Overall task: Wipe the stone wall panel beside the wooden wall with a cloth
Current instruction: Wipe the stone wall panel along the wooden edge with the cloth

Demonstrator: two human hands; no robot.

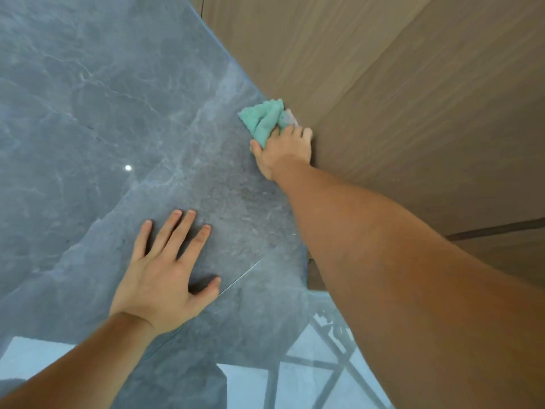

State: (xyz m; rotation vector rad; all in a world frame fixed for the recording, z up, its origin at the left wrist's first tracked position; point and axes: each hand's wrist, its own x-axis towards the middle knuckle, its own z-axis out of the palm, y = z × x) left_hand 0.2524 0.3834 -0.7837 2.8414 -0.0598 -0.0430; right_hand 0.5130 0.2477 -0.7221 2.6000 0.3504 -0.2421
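Observation:
A polished grey stone wall panel (124,113) with pale veins fills the left and centre of the head view. It meets a brown wooden wall (398,84) along a diagonal edge. My right hand (283,152) is shut on a crumpled teal cloth (264,118) and presses it against the stone right at that edge. My left hand (165,273) lies flat on the stone lower down, fingers spread, holding nothing.
A thin joint line (244,274) crosses the stone by my left thumb. The glossy stone mirrors a small ceiling light (128,167) and, at the bottom, bright windows and a metal frame (333,358). A dark seam (495,228) runs across the wooden wall.

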